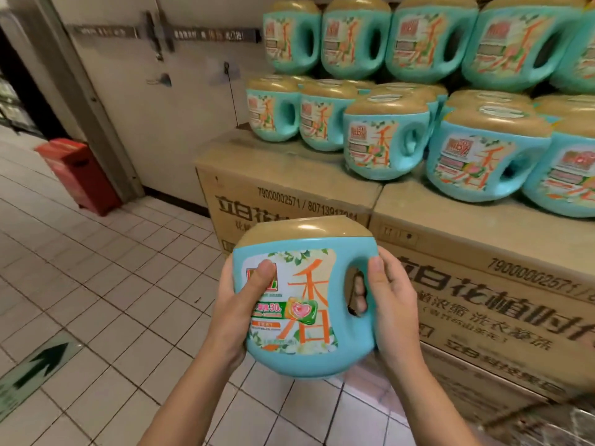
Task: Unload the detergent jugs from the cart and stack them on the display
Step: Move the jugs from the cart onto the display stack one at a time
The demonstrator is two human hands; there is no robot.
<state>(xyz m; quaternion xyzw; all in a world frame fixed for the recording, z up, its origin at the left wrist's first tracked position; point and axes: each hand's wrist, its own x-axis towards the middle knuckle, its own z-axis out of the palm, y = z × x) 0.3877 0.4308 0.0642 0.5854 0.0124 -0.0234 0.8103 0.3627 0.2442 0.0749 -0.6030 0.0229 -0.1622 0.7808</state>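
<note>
Grip: your left hand (238, 304) clamps the body of the teal plastic detergent jug with the tan cap (302, 317), thumb across the label. Your right hand (391, 304) wraps the handle, fingers through the hole.
Jug position: upright, in the air, in front of the brown cardboard cartons (289, 201), below their top.
Display: matching jugs (383, 140) in two tiers on the cartons; bare carton top at the left front corner.
Risk: front-row jugs sit near the carton edge and one looks tilted. Clip them on set-down and they could topple.
Risk, upper tier: it rests on rounded caps, so a shove could drop it.
</note>
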